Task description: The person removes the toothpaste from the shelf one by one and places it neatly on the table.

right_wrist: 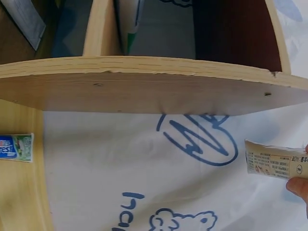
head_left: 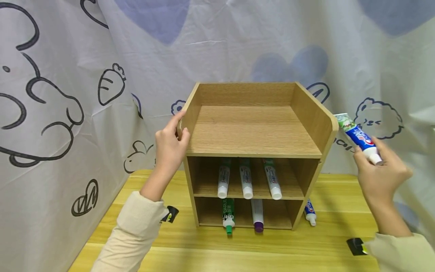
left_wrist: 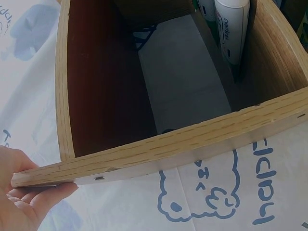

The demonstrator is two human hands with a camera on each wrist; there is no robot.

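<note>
A small wooden shelf (head_left: pixel 255 130) with an open top tray and two tiers below stands on the table. My left hand (head_left: pixel 170 145) grips the front edge of its left side panel, thumb and fingers on either face in the left wrist view. To the right of the shelf, my right hand (head_left: pixel 384 177) holds a blue and green toothpaste tube (head_left: pixel 359 136) near its white cap, flat end tilted up and away beside the right panel. Three white toothpaste tubes (head_left: pixel 246 177) lie in the middle tier, caps forward. Below are a green tube (head_left: pixel 229 213) and a purple-capped tube (head_left: pixel 257 212).
Another blue toothpaste tube (head_left: pixel 309 212) lies on the yellow wooden table (head_left: pixel 258 255), close against the shelf's right side. A pale curtain (head_left: pixel 221 45) with cartoon drawings hangs behind and along the left.
</note>
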